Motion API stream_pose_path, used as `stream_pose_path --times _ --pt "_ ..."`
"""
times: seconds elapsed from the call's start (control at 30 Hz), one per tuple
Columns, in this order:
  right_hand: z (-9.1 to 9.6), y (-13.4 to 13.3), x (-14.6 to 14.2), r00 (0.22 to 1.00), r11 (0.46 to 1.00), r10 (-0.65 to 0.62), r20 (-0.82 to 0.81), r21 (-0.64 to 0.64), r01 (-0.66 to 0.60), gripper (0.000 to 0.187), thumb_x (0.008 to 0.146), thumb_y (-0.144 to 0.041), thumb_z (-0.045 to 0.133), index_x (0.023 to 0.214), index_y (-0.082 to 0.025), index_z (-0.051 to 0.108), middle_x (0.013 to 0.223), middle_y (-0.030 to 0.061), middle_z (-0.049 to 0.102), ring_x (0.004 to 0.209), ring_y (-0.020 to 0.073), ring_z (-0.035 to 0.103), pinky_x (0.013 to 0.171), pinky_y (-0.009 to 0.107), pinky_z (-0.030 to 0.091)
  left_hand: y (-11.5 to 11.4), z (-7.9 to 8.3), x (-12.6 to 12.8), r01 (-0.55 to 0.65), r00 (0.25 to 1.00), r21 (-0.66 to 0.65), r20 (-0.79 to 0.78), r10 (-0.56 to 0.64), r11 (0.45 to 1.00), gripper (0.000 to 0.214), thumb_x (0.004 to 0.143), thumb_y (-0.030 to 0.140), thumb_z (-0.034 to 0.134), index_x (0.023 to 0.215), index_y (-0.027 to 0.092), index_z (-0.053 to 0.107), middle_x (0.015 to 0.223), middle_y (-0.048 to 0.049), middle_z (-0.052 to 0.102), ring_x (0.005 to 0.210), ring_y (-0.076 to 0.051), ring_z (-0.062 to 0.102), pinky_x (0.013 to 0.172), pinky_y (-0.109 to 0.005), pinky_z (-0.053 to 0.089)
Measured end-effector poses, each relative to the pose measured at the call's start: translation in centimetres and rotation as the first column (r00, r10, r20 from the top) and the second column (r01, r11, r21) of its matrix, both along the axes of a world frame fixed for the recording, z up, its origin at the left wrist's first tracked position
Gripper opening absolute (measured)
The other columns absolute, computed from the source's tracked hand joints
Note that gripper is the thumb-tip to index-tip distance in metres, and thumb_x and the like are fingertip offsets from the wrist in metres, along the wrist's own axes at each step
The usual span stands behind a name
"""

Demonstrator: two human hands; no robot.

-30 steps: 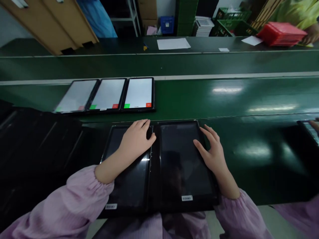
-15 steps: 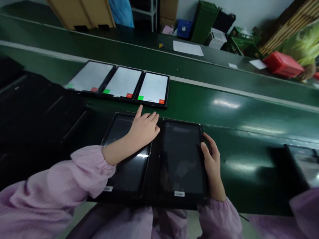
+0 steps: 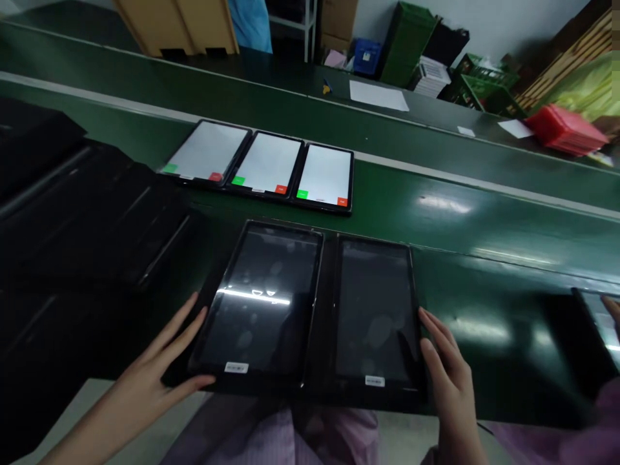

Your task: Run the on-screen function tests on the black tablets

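Note:
Two dark-screened tablets lie side by side at the bench's near edge. Beside the left tablet [image 3: 264,303], my left hand [image 3: 162,361] has its fingers spread, fingertips near the left side and thumb by the lower left corner. At the right side of the right tablet [image 3: 375,303], my right hand [image 3: 450,368] rests fingertips and thumb against the edge, fingers a little apart. Each tablet has a small white barcode label low on its screen. Beyond them stand out three lit tablets [image 3: 324,171] in a row, with white screens and green and red corner boxes.
Black objects [image 3: 97,219] are piled at left. On the far right, another person's hand [image 3: 613,309] touches a tablet [image 3: 600,316]. Behind the green bench [image 3: 484,219] are a white sheet [image 3: 378,95], green crates [image 3: 489,93] and red trays [image 3: 564,129].
My left hand has left the top of the left tablet and come down to its lower left side. My right hand stays by the right tablet. The whole view has shifted.

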State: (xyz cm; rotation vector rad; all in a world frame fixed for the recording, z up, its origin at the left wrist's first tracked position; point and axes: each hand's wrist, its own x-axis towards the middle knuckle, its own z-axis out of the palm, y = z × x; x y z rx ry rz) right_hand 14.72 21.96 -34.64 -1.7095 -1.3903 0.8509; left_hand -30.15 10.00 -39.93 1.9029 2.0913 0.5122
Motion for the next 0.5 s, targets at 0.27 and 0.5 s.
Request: stream_pose_path --times 0.27,0.5 --pt "-0.3 1.1 -2.0 0.952 0.973 -0.225 -0.206 -0.093 0.21 0.064 0.083 -0.072 0.074 0.129 -0.029 0.08 0.141 0.0087 0.075 0.139 0.0357 0.064 0.12 0.054 0.05 1.9 0.8 0.3 0.049 0.997 0.132 0.053 -0.056 0.99 0.077 0.097 0.048 0.056 0.163 0.067 0.02 0.181 0.017 0.023 0.149 -0.033 0.056 0.106 -0.042 0.061" --pt "-0.3 1.6 -1.6 0.997 0.996 -0.068 -0.026 0.056 0.069 0.054 0.086 -0.067 0.075 0.124 -0.03 0.082 0.14 0.0082 0.075 0.136 0.0327 0.066 0.119 0.053 0.05 2.7 1.6 1.3 0.046 0.993 0.079 0.106 -0.055 0.996 0.089 0.092 0.045 0.068 0.156 0.077 0.015 0.182 0.0218 0.009 0.151 -0.04 0.05 0.109 -0.049 0.059"
